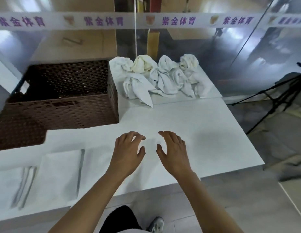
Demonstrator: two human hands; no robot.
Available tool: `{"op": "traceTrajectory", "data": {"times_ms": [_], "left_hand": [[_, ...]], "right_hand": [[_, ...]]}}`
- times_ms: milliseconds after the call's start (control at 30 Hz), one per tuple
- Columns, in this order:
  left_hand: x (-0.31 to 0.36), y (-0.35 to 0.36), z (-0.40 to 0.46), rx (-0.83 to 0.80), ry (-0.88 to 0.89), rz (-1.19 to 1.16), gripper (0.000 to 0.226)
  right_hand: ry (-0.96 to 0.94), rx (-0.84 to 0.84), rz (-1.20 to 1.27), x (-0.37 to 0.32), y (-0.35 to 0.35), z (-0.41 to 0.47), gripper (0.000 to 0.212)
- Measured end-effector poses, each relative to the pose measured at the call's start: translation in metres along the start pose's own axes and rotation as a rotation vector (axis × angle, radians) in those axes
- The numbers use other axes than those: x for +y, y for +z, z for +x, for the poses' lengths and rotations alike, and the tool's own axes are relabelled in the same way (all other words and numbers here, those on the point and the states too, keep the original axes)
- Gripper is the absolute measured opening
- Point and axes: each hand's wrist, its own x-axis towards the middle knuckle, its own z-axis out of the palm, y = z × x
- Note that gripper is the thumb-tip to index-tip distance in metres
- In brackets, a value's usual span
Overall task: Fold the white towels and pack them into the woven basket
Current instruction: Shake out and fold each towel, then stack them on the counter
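White towels [160, 78] lie in a crumpled, twisted heap at the far side of the white table [205, 125], against the glass partition [247, 64] behind it; one near the back looks slightly cream. Just to their left, touching or almost touching the heap, stands the brown woven basket [65, 96], a deep rectangular one whose inside looks dark, with no towel visible in it. Nearer the person, at the table's left front, flat folded white cloths [60, 174] lie side by side, well apart from the heap.

Both hands hover low over the bare middle of the table, palms down and close together. The left hand [128, 148] has its fingers loosely bent and spread, gripping nothing; the right hand [173, 150] is the same, relaxed and empty. Whether the fingertips touch the tabletop cannot be told.

By my reading, the step in hand is a pause between towels, with no towel laid out for folding. The next move calls for a reach forward to the heap, picking one towel free of its tangled neighbours, shaking it loose and spreading it flat on the open patch under the hands.
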Motion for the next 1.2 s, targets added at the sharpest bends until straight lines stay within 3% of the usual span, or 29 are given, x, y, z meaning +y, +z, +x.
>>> {"op": "traceTrajectory", "data": {"times_ms": [267,600,1200], "left_hand": [[0.047,0.042,0.029,-0.051,0.01,-0.018,0.03],[0.046,0.085,0.12,-0.054,-0.067,-0.016,0.031],[-0.038,0.143,0.32,0.0,-0.165,0.193,0.044]], "right_hand": [[0.089,0.001,0.066,0.078,-0.028,0.011,0.044],[0.076,-0.062,0.074,0.132,-0.019,0.106,0.043],[-0.035,-0.255,0.147,0.19,0.055,0.295,0.041]]}}
